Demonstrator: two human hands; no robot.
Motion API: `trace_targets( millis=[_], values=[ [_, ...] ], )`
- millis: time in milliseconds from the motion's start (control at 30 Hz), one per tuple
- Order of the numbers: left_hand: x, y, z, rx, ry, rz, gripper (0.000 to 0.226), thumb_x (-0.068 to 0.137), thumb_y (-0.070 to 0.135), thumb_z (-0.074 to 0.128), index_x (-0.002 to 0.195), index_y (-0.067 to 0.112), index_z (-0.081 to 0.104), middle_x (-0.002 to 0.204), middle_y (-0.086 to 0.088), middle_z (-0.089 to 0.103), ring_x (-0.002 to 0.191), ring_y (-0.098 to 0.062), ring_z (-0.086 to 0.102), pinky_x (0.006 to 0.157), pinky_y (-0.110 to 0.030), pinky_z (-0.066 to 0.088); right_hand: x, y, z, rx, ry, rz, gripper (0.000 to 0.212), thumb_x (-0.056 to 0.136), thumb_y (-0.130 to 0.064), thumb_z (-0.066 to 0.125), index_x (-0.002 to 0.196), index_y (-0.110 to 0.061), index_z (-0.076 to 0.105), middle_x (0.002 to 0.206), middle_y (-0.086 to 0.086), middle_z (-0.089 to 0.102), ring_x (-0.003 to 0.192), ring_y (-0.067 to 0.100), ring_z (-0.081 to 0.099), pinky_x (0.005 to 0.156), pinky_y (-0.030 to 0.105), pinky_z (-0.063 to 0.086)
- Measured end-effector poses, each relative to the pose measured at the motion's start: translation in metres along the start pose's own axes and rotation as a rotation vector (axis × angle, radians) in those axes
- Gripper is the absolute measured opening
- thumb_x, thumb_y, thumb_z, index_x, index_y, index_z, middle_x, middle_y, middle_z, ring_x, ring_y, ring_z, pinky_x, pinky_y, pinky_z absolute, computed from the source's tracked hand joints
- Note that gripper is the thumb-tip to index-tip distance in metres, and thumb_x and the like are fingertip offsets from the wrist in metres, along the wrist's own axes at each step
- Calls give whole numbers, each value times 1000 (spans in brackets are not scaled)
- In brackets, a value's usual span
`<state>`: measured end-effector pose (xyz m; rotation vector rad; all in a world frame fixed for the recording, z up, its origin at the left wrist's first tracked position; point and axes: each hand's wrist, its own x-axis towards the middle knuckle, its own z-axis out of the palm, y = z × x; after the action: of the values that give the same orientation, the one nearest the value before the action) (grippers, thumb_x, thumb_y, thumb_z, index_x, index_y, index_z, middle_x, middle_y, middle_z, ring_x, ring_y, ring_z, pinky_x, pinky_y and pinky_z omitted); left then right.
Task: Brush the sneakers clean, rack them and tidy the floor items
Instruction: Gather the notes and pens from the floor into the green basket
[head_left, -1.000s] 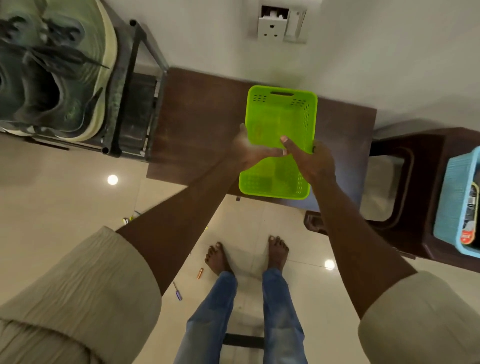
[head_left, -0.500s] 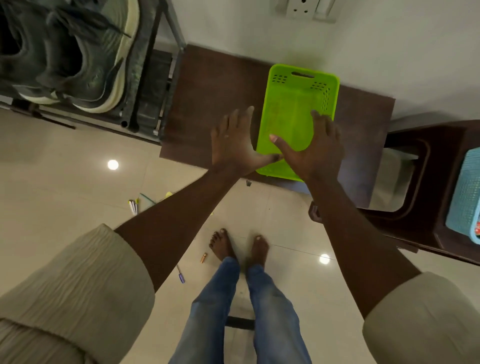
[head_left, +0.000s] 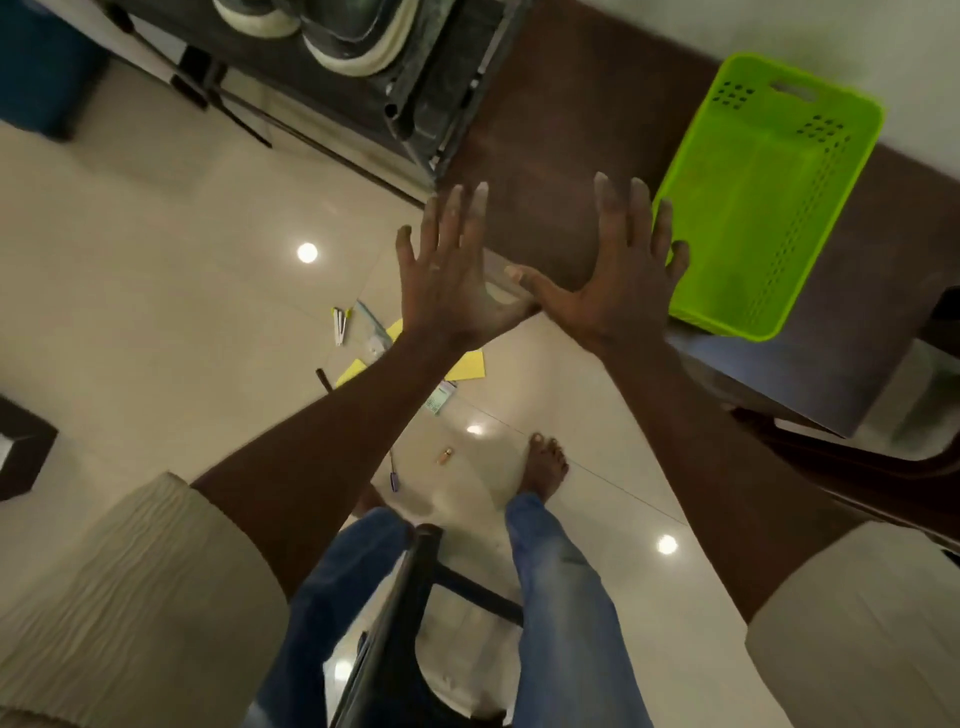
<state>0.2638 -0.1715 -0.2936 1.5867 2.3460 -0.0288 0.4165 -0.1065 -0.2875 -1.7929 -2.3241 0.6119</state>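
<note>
Head view: the pale-soled sneakers (head_left: 337, 49) sit on the dark metal rack (head_left: 415, 104) against the brown table's (head_left: 561, 145) left end, well apart from both hands. Scattered floor items (head_left: 340, 325), yellow paper (head_left: 467, 366) and a pen (head_left: 393, 475) among them, lie on glossy tiles (head_left: 156, 260) below the table's near edge, open floor around them. The left hand (head_left: 452, 280) and right hand (head_left: 613, 286) hover over that edge, fingers straight and spread, gripping nothing, thumbs meeting. A perforated green plastic basket (head_left: 769, 208) sits on the table, just beside the right hand.
</note>
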Motion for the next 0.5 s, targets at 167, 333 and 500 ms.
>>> trace_targets(
  millis=[167, 333, 500],
  values=[
    [-42, -54, 35, 6, -24, -64, 119, 66, 89, 27, 161, 20, 8, 167, -11, 15, 154, -34, 11, 119, -62, 15, -36, -28, 49, 10, -53, -194, 117, 62, -96, 37, 153, -26, 20, 159, 9, 21, 147, 34, 14, 112, 57, 20],
    [-81, -129, 97, 18, -82, -167, 123, 65, 95, 33, 161, 25, -2, 168, -10, 13, 155, -34, 11, 119, -62, 12, -73, -45, 130, -28, -130, -258, 114, 63, -94, 41, 154, -28, 18, 160, 11, 17, 147, 35, 14, 111, 58, 20],
    [-125, -197, 161, -19, -116, -257, 123, 67, 98, 32, 160, 26, -3, 169, -9, 8, 155, -33, 8, 119, -62, 10, -115, -62, 220, -91, -230, -250, 110, 66, -93, 33, 154, -29, 15, 159, 13, 19, 144, 38, 20, 107, 60, 26]
  ],
)
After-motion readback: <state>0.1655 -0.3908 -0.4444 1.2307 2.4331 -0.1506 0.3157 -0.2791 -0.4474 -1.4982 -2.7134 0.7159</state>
